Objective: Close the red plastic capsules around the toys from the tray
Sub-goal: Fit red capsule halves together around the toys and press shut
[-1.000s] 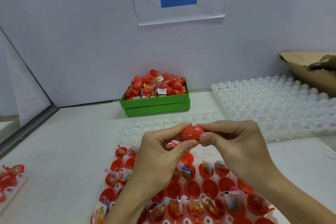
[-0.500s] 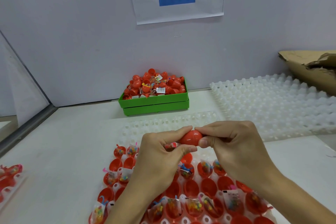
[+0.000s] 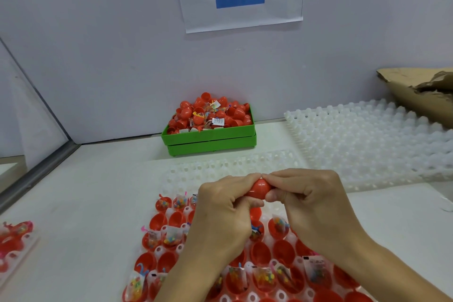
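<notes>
**A:** How far along is the work?

**B:** By my reading, partway. The left hand [image 3: 221, 206] and the right hand [image 3: 310, 200] are raised over the near edge of the counter [image 3: 81, 203]. Both pinch one red capsule [image 3: 259, 188] between fingertips and thumbs, one from each side. No open gap shows between its halves, so it looks closed or nearly so.

**A:** What is left?

**B:** Plenty. The white tray [image 3: 186, 176] below the hands has many red capsule halves [image 3: 259, 252] standing open in its cups. Some hold small bagged toys [image 3: 170, 236]; others look empty. The tray's far rows hold nothing.

**A:** Other containers?

**B:** A green bin [image 3: 210, 138] at the counter's far edge, against the wall, is heaped with red capsules and a few toy bags. A stack of bare white trays [image 3: 367, 140] lies toward the far right corner. A second tray [image 3: 17, 240] with red pieces shows at the left edge.
</notes>
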### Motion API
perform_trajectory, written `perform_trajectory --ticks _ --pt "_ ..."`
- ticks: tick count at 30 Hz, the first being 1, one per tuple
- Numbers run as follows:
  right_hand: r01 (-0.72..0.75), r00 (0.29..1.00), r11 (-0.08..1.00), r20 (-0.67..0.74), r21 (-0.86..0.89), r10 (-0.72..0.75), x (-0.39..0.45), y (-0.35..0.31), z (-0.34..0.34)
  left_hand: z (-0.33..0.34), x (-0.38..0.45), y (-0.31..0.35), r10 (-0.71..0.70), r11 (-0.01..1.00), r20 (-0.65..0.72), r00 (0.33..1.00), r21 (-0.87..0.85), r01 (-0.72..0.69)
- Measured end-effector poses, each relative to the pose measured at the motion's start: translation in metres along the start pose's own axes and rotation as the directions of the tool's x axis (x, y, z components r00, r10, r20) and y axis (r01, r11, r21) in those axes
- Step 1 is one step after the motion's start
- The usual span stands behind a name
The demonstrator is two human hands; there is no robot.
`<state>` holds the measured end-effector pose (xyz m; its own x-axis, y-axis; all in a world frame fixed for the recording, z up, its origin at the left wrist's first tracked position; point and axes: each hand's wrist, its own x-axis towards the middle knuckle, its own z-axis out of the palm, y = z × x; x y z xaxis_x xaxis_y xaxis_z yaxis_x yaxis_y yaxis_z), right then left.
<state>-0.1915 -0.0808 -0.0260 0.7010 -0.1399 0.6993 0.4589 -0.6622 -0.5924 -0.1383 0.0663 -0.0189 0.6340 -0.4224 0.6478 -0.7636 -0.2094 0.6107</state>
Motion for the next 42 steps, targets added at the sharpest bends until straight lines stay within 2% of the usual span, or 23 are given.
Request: perform_trajectory --ticks 2,5,9,12,14,17,20,22,25,28,34,39,42 --pt "-0.108 0.994 0.987 0.034 0.122 0.104 0.0 -0.003 0.0 -0.002 0.0 0.0 -0.018 0.999 -0.037 0.999 0.04 0.019" --pt "-0.233 0.972 0.914 0.115 0.333 0.206 0.002 -0.015 0.0 -0.005 0.002 0.003 0.079 0.984 -0.054 0.995 0.165 -0.069" --pt "-0.352 0.936 0.844 0.147 0.405 0.319 0.003 -0.02 0.003 -0.001 0.001 -0.001 0.184 0.93 -0.038 0.982 0.331 -0.162" --pt "-0.407 0.913 0.815 0.171 0.412 0.369 0.004 -0.017 0.002 0.003 0.0 0.0 0.211 0.913 -0.015 0.977 0.361 -0.191" --pt "-0.447 0.894 0.773 0.195 0.45 0.404 0.004 -0.015 0.0 0.002 0.001 0.003 0.143 0.951 -0.023 0.989 0.281 -0.131" --pt "-0.503 0.862 0.691 0.242 0.519 0.446 0.006 -0.013 -0.002 -0.006 0.005 0.004 -0.085 0.995 0.023 0.996 -0.057 0.087" --pt "-0.504 0.857 0.6 0.274 0.621 0.436 0.007 -0.012 -0.003 -0.016 0.008 0.004 -0.23 0.883 0.185 0.955 -0.372 0.285" --pt "-0.48 0.874 0.584 0.297 0.655 0.385 0.007 -0.013 -0.004 -0.016 0.009 0.005 -0.278 0.801 0.27 0.922 -0.464 0.378" --pt "-0.439 0.899 0.58 0.324 0.686 0.296 0.006 -0.014 -0.002 -0.011 0.006 0.007 -0.338 0.767 0.233 0.912 -0.494 0.41" --pt "-0.431 0.902 0.555 0.314 0.711 0.297 0.006 -0.011 0.0 -0.007 0.004 0.009 -0.339 0.802 0.158 0.928 -0.468 0.372" --pt "-0.433 0.9 0.538 0.318 0.723 0.297 0.005 -0.008 0.001 -0.005 0.004 0.009 -0.317 0.831 0.099 0.943 -0.451 0.327" --pt "-0.47 0.883 0.585 0.346 0.661 0.318 0.006 -0.007 0.001 -0.008 0.005 0.004 -0.349 0.801 0.16 0.923 -0.461 0.383" --pt "-0.492 0.87 0.615 0.382 0.616 0.314 0.007 -0.008 -0.004 -0.009 0.006 0.001 -0.388 0.707 0.235 0.891 -0.545 0.451"
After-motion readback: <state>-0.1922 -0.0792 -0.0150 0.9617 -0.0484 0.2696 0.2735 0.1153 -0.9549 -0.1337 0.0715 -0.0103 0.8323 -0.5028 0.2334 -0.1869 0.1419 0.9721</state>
